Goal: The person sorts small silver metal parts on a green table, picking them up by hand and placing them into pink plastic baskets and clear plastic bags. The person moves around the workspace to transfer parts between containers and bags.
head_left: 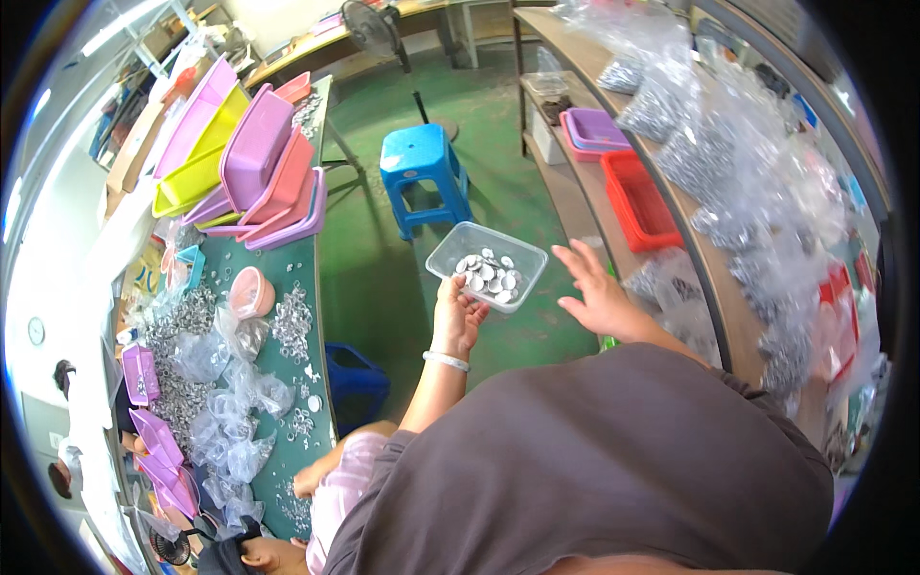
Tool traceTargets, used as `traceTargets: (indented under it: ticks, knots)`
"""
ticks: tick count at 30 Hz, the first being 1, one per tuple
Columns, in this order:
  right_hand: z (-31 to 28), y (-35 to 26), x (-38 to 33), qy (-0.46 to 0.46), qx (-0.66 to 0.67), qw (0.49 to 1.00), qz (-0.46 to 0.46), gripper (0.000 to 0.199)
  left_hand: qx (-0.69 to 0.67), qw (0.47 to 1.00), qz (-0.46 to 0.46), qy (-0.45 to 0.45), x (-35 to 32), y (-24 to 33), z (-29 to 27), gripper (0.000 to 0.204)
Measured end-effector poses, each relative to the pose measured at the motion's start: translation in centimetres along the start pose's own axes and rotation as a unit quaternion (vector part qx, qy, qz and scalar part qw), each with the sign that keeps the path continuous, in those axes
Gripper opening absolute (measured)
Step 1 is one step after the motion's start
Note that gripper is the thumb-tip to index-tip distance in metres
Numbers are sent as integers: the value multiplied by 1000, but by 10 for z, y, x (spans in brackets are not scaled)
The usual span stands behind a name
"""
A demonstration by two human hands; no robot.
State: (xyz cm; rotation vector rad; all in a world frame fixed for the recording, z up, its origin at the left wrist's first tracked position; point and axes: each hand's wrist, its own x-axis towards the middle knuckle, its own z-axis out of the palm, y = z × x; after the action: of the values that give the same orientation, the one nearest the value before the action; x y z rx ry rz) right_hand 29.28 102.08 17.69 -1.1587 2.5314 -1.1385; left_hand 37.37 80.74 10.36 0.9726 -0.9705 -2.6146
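My left hand, with a pale bangle at the wrist, grips the near side of a clear plastic container. Several small round silvery-white discs lie loose inside it. To the right of the container, my right hand is held out with its fingers spread and holds nothing; a gap separates it from the container's rim. The container is held up in front of me, above the green floor.
A green-topped table on the left bears metal parts, plastic bags and stacked coloured bins. Beside it sits another person. A blue stool stands ahead. Wooden shelves on the right hold bagged parts and a red basket.
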Motion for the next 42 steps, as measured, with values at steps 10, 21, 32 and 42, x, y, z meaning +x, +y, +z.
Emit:
traceTargets:
  ticks: [10,21,32,42]
  knots:
    - [71,63,314,-203,86,937,-270,17,-32,994,106,8,161,130,3,46]
    - [151,74,563,-240,137,880,-385,12,-49,992,65,100,307,238,23,40]
    - [202,84,765,-371,40,870,-322,20,11,954,214,208,474,356,18,40]
    - [248,101,922,-409,184,780,-436,7,16,904,229,361,546,379,35,58]
